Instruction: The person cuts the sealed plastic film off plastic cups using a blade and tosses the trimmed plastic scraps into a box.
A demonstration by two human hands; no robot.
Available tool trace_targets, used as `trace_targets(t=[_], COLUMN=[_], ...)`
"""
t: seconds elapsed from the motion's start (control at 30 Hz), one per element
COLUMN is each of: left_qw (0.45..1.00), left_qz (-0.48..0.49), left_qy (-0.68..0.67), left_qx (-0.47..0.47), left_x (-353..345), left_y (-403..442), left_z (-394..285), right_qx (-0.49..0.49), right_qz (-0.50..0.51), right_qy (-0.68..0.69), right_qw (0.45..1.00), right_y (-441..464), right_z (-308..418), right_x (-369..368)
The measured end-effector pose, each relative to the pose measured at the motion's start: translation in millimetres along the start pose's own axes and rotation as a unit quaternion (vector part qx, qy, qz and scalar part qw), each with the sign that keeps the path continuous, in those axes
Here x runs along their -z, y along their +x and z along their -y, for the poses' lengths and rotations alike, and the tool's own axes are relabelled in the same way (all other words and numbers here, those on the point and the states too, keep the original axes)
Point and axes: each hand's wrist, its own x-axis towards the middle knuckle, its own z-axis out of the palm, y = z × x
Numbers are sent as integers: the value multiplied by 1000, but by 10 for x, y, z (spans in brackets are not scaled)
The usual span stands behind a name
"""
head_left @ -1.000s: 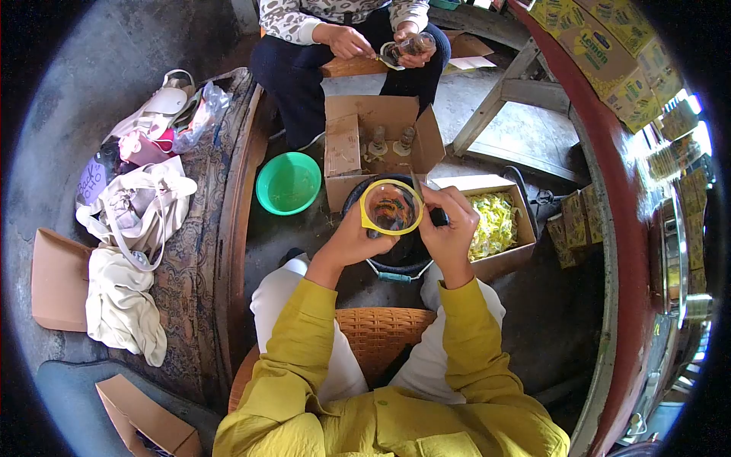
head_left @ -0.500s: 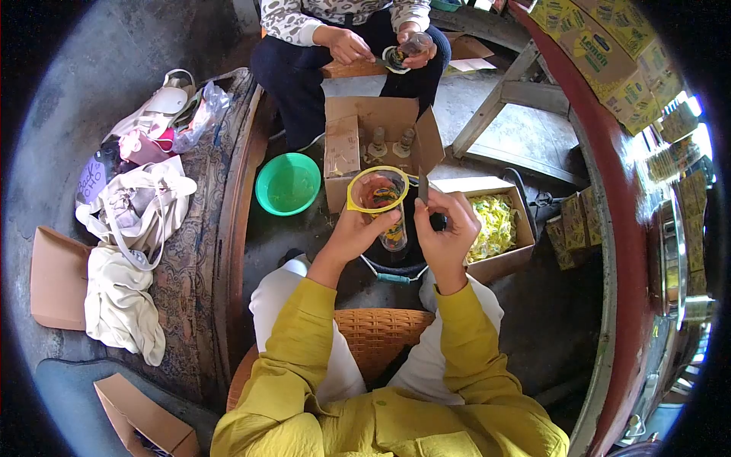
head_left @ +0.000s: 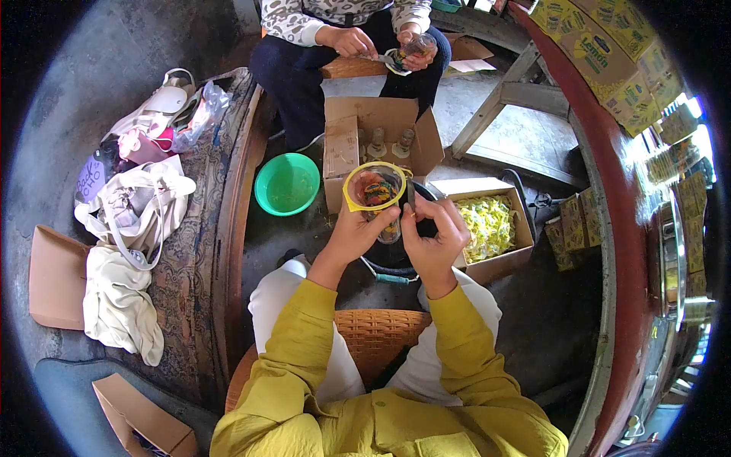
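Observation:
My left hand (head_left: 354, 238) is wrapped round a clear cup-like container (head_left: 387, 227) with a wide yellow rim, tilted toward me. Something red, dark and orange shows through its mouth; I cannot make out what it is. In my right hand (head_left: 438, 238) a small knife (head_left: 410, 194) is pinched, its narrow dark blade pointing up and lying against or right beside the rim's right side. Beneath both hands stands a dark bucket (head_left: 400, 263) with a turquoise handle grip, partly hidden by them.
Opposite me a person (head_left: 346, 42) works with a knife on a similar clear container (head_left: 415, 49). Between us an open cardboard box (head_left: 343, 145) holds glass-like pieces. A green basin (head_left: 288, 184) stands left, a box of yellow wrappers (head_left: 486, 225) right. Bags (head_left: 141, 198) lie on the left bench.
My right hand has moved left and slightly down, bringing the knife from just off the yellow rim to its edge. The container has shifted slightly left. The other person's knife has moved toward their container.

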Motion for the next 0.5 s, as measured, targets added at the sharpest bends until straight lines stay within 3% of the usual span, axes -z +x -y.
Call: trace_targets(t=[0.3,0.5], left_qw=[999,997], left_qz=[13,54], left_qy=[37,53], left_qx=[1,1], left_x=[-23,-36], left_y=[1,-35], left_z=[-43,-63], right_qx=[12,-2], right_qz=[-13,-28], right_qy=[-54,-13], right_qw=[998,1000], right_y=[-9,45], right_z=[-26,-91], right_x=[-32,-6])
